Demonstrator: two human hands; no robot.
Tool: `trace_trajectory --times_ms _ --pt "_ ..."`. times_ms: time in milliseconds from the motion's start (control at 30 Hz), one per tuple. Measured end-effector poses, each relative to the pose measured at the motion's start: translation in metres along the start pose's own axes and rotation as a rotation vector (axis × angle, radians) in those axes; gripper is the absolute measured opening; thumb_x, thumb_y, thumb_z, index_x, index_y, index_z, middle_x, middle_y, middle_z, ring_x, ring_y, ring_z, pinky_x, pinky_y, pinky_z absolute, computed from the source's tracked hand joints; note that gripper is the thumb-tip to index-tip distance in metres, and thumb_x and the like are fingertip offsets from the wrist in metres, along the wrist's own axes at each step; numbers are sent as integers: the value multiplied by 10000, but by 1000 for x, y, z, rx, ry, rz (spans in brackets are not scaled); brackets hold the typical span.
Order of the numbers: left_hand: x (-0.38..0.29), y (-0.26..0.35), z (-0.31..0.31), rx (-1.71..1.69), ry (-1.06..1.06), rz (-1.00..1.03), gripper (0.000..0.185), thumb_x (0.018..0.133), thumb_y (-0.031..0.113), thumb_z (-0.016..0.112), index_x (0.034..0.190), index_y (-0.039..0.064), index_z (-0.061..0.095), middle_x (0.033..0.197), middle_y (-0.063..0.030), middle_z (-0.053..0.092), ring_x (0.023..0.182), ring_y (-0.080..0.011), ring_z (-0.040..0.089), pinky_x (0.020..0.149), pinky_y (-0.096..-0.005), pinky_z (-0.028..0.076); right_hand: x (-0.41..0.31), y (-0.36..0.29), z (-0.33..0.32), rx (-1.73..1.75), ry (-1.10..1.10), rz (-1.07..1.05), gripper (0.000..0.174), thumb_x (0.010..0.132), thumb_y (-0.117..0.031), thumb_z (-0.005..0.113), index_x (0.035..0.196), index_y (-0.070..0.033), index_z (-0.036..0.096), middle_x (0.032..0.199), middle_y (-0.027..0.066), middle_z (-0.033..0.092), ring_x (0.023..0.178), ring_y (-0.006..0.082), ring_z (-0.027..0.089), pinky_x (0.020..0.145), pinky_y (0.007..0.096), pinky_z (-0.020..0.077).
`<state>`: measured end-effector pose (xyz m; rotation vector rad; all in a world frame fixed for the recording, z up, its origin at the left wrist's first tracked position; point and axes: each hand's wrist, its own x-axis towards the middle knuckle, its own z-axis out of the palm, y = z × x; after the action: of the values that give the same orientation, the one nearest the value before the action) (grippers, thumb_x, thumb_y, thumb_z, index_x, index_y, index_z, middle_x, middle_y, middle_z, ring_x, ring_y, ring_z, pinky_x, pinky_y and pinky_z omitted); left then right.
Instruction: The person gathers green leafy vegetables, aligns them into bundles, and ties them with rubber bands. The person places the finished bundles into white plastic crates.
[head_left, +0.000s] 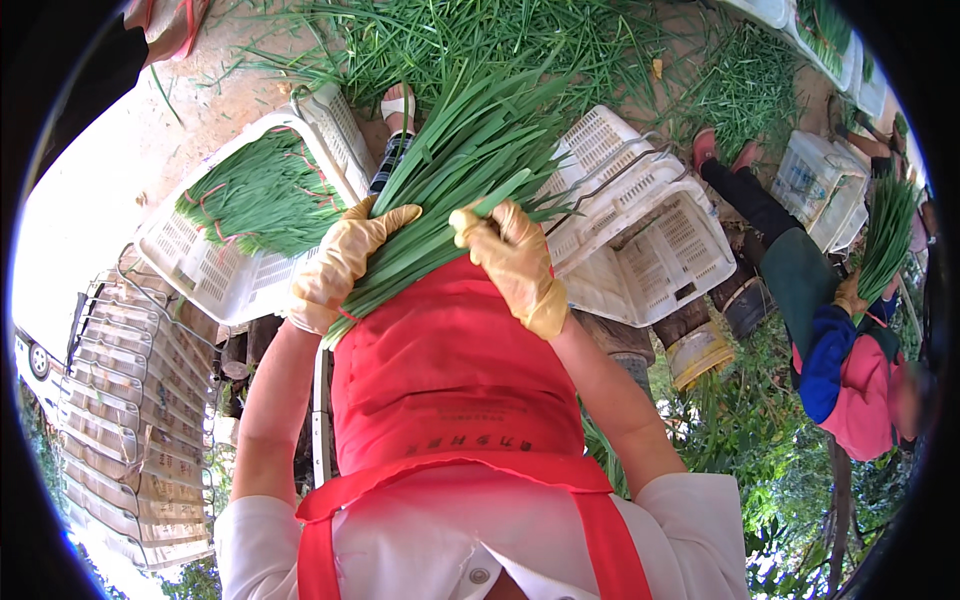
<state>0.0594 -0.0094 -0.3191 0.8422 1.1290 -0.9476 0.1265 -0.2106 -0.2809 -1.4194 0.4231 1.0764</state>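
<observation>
A bundle of long flat green leaves, apparently Chinese chives (450, 161), lies across my lap over the red apron (457, 352). Its pale cut ends point down to the left, with a bit of red tie near them. My left hand (341, 259), in a yellowish rubber glove, grips the bundle near that end, thumb on top. Over the middle of the leaves, my gloved right hand (517, 259) pinches a single broad leaf (504, 193) between thumb and fingers. To the left, a white plastic crate (341, 127) holds several chive bundles (259, 196) bound with red ties.
White crates (660, 247) with wire handles lie to my right. Loose leaves (480, 45) cover the ground ahead. Stacked crates (139, 412) stand at left. At far right a co-worker (847, 375) holds another leaf bundle (889, 240), near buckets (697, 352) and more crates (817, 187).
</observation>
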Motion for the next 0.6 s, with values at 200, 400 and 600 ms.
trace_trajectory --times_ms 200,400,600 --pt "3 -11 -5 -30 -66 54 681 838 316 789 1347 -13 478 1030 -88 675 814 -127 653 668 -253 536 24 22 -23 298 19 202 87 941 -94 619 1028 -92 627 880 -14 659 675 66 609 517 187 451" --pt "-8 0 3 456 -79 79 904 759 281 852 1488 74 359 1210 -90 631 1038 -165 626 861 -272 501 37 24 -31 169 58 328 92 943 -105 613 1030 -77 628 883 -10 664 652 69 614 508 192 454" --pt "2 -6 18 640 -33 149 818 712 248 878 1411 102 478 1112 -81 687 1000 -158 646 873 -305 506 20 5 -14 823 -135 178 194 976 -267 611 933 -78 625 799 19 636 610 97 567 529 240 442"
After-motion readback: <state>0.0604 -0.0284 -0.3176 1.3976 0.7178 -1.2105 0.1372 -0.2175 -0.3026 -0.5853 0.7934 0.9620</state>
